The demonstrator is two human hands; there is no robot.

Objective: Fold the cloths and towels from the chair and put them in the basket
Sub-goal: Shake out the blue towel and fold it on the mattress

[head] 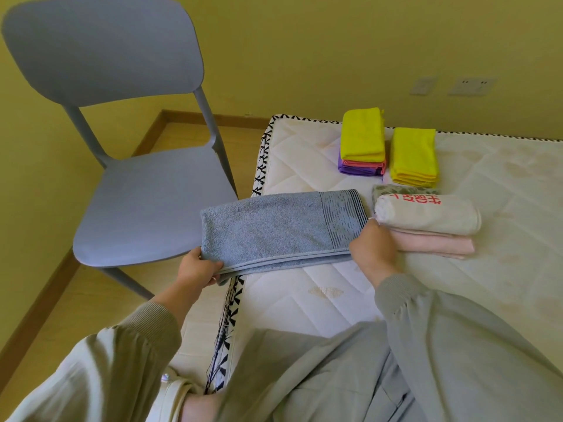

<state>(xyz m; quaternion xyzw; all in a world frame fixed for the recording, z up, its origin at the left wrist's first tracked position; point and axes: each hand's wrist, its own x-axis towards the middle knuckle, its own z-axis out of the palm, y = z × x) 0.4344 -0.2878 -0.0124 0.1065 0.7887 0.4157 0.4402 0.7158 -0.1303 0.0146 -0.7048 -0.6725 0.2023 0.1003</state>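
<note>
Grey sleeves [143, 339] and grey-clad legs [335, 376] fill the bottom of the view, nearest of all. At the left hand [198, 269] the thumb lies on top of the blue-grey towel [274, 229] and the fingers curl under it, pinching the near left corner. At the right hand [371, 248] the back of the hand faces the camera and hides the fingers; it meets the towel's banded right end at the near corner, but whether it grips there I cannot tell. Between the two hands the towel is folded into a long band across the left corner of the mattress [304, 300]. Its left end juts past the mattress edge toward the chair [146, 205], which stands on the wooden floor [91, 287] just beside the bed. Just beside the right hand, a cream towel [426, 214] with red characters lies rolled on a folded pink towel [435, 245], with a grey patterned cloth [393, 189] showing behind them. Farther back, near the yellow wall [304, 56], a folded yellow cloth [362, 138] tops a pink cloth [362, 163] and a purple cloth [356, 170] in one stack, and a second yellow cloth [414, 153] lies folded just to its right.
</note>
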